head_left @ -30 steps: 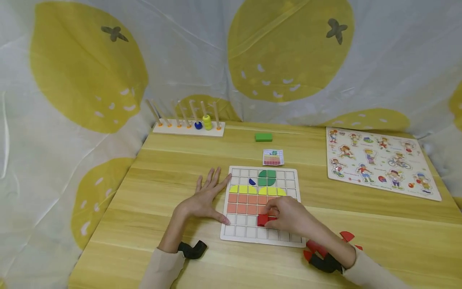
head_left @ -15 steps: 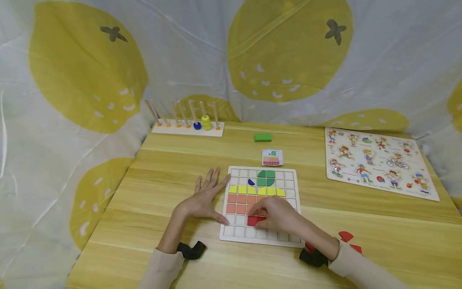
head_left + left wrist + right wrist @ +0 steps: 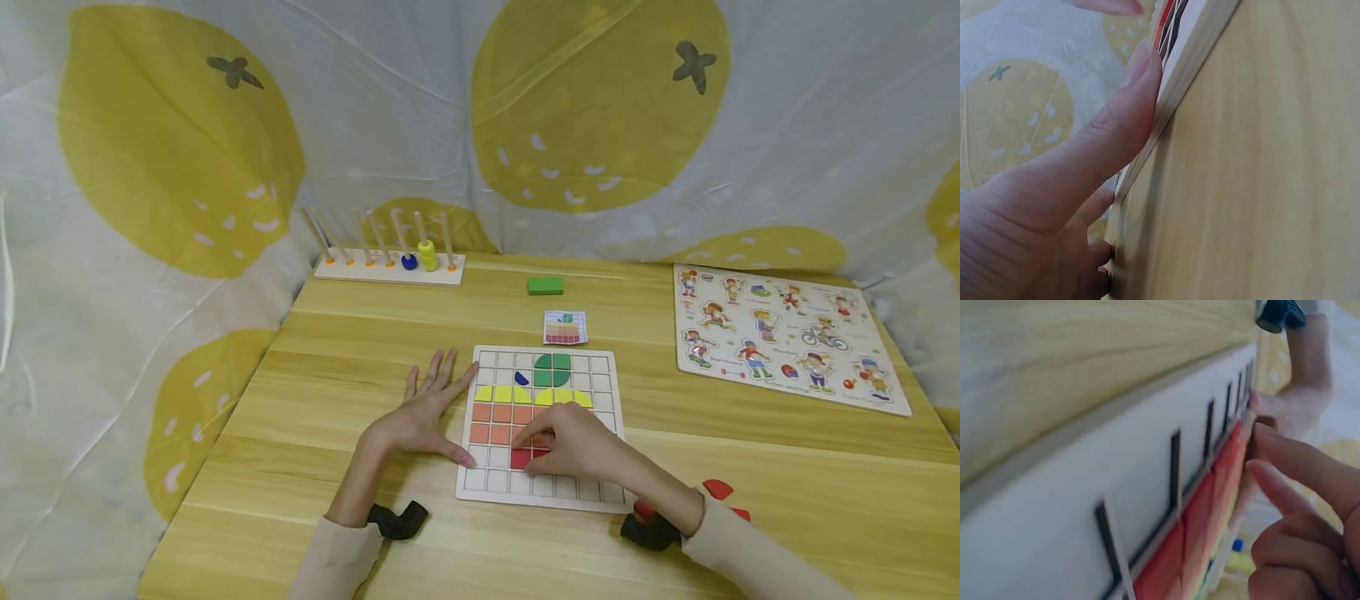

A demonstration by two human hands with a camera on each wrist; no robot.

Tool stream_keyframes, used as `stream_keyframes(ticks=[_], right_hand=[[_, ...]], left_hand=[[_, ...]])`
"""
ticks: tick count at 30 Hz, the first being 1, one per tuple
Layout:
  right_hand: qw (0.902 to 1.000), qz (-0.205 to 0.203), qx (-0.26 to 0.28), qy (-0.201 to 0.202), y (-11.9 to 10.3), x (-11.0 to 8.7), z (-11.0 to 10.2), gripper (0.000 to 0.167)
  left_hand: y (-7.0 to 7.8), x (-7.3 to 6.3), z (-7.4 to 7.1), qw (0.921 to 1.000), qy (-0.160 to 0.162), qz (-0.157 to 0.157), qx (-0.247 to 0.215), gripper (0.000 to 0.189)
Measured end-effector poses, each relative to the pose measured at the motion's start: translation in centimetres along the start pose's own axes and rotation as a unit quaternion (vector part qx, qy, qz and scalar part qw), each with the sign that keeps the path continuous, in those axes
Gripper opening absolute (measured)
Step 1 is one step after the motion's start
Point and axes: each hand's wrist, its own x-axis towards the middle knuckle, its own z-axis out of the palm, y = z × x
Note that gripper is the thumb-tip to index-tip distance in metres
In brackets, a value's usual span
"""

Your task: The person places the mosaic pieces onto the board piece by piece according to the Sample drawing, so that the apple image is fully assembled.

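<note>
A white grid board (image 3: 540, 502) lies on the wooden table, with coloured tiles in its cells: green quarter-rounds (image 3: 552, 372), a blue half-round (image 3: 522, 378), a yellow row (image 3: 493, 394) and salmon squares (image 3: 500, 423). My left hand (image 3: 420, 421) is spread along the board's left side, thumb on its edge; the left wrist view shows that thumb (image 3: 1122, 112) against the wooden rim. My right hand (image 3: 577, 446) pinches a red square tile (image 3: 519, 458) in the row below the salmon squares. More red tiles (image 3: 1200, 509) run beside it, partly hidden under the hand.
Loose red pieces (image 3: 718, 489) lie right of the board, near the right wrist. Behind it are a small pattern card (image 3: 566, 327) and a green block (image 3: 545, 287). A peg stand (image 3: 390, 267) is at back left, a picture puzzle (image 3: 791, 342) at right.
My right hand has shifted left along the red row with a red tile, which now sits flush in a cell further left. The left hand stays put.
</note>
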Motion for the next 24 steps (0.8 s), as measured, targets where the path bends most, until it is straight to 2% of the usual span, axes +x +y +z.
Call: stream_keyframes(ticks=[4, 8, 13, 19, 24], right_hand=[[0.9994, 0.014, 0.028, 0.014, 1.7, -2.6, -2.6, 0.019], [0.997, 0.056, 0.029, 0.043, 4.4, -6.4, -4.9, 0.022], [0.9934, 0.101, 0.035, 0.042, 7.4, -10.1, -5.5, 0.028], [0.9901, 0.126, 0.044, 0.042, 8.8, -11.2, -4.6, 0.025], [0.9862, 0.145, 0.019, 0.076, 8.7, -11.0, -4.5, 0.024]], left_hand=[[0.0, 0.0, 0.0, 1.0, -0.001, 0.003, 0.001, 0.138], [-0.1, -0.1, 0.1, 1.0, -0.001, 0.005, 0.002, 0.138], [-0.3, -0.2, 0.0, 1.0, 0.003, 0.006, 0.0, 0.138], [-0.3, -0.2, 0.0, 0.9999, 0.005, 0.009, -0.003, 0.137], [-0.1, 0.0, 0.0, 0.9999, 0.002, 0.01, -0.004, 0.137]])
